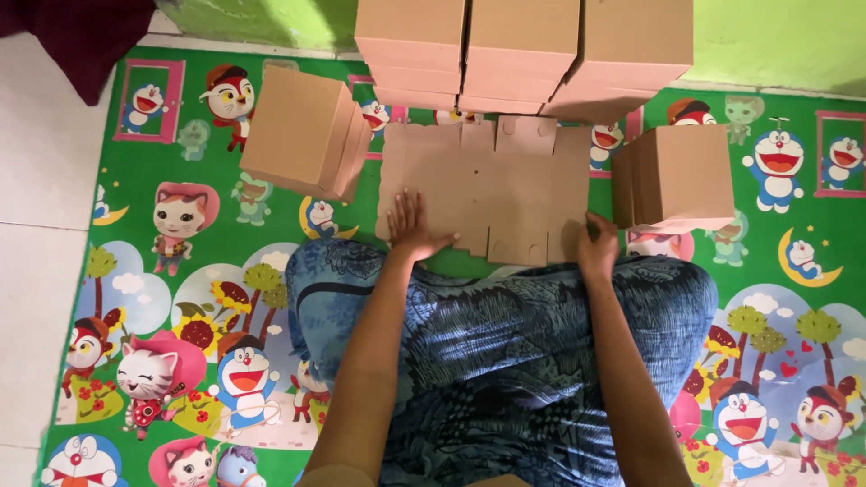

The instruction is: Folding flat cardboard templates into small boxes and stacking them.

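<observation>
We have a flat, die-cut cardboard sheet point(487, 185) lying on the bright cartoon play mat point(180, 298), just in front of our knees, which are covered by blue patterned cloth point(505, 343). Our left hand point(413, 225) rests on the sheet's near-left part, fingers spread and palm down — pressing, not gripping anything. Our right hand point(597, 245) is curled at the sheet's near-right edge; its grip looks partly closed there, though we cannot tell whether it actually pinches the edge.

Folded boxes stand all around: a tilted stack to the left point(302, 135), a smaller stack to the right point(677, 176), and a row of boxes point(519, 54) at the far side against the green wall point(776, 41).

To handle the sheet well, we judge it best to keep the left palm flat as an anchor near a crease, lift the right edge evenly along its scored line — not at one corner — and keep the small tabs free of the neighbouring stacks.
</observation>
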